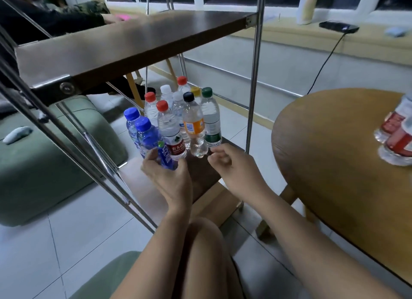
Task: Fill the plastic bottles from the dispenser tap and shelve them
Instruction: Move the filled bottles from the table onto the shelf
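She sits in front of a metal-framed rack, and her left grip is wrapped round a small blue bottle just above the front edge of the lower shelf. Its blue label carries large white characters that I can't make out from here. The bottle has a little green cap. Its long axis is close to upright, with the cap tipped up and away from her, slightly to her left, and the base sunk in her palm.

Her right grip hangs just beside it over the same shelf, fingers loosely curled and released, grasping nothing.

Behind the held bottle a cluster of capped bottles stands upright on the shelf, touching or nearly so:
- The red-labelled bottle shows a green mountain mark and white Chinese characters on the red band.
- The orange-labelled bottle has a black cap and a small blue-and-white patch, illegible.
- The green-labelled bottle has a green cap.
- Two blue bottles stand at the left.

To her right, on the round wooden counter, sit clear bottles with red labels, their print too blurred to read
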`<state>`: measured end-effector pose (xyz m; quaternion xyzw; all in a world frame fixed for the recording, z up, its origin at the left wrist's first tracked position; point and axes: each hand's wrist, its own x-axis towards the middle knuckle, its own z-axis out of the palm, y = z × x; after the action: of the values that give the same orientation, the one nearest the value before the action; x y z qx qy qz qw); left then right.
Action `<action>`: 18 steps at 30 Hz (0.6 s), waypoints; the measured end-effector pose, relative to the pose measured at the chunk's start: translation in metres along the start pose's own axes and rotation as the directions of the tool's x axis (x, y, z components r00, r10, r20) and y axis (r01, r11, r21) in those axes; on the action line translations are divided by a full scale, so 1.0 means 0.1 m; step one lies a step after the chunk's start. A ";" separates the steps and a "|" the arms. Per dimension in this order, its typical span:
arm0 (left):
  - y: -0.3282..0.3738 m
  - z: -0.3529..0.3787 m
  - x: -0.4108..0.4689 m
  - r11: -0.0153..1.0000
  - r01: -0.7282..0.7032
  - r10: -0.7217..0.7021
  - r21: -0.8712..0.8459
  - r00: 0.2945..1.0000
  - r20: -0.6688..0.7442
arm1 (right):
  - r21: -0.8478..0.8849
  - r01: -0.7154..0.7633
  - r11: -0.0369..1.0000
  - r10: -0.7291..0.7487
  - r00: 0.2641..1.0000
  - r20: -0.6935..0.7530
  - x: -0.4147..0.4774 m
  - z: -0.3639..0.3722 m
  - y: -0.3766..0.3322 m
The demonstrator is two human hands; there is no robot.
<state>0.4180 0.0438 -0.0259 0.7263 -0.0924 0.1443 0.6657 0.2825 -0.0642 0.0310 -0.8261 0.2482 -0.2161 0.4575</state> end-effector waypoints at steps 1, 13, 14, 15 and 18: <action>0.06 0.01 -0.06 1.000 -0.006 0.006 0.001 0.999 0.038 | 0.000 -0.004 1.000 0.004 1.000 -0.026 -0.04 -0.08 -0.01; 0.88 0.72 -0.68 0.993 -0.068 0.110 -0.094 0.801 0.588 | -0.073 -0.086 0.994 0.051 0.917 -0.396 -0.64 -1.24 0.05; 0.94 0.79 -0.76 0.991 -0.087 0.129 -0.097 0.770 0.625 | -0.053 -0.096 0.994 0.062 0.892 -0.448 -0.70 -1.34 0.09; 0.99 0.87 -0.83 0.989 -0.105 0.150 -0.107 0.738 0.658 | -0.046 -0.115 0.992 0.077 0.862 -0.500 -0.75 -1.44 0.14; 1.19 1.13 -1.07 0.980 -0.143 0.196 -0.136 0.639 0.743 | -0.067 -0.193 0.979 0.107 0.762 -0.639 -0.96 -1.75 0.24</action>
<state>0.2882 -0.0858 0.0421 0.6870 -0.4320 -0.1108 0.5737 0.1001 -0.1305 0.0828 -0.7107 0.4659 -0.4269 0.3092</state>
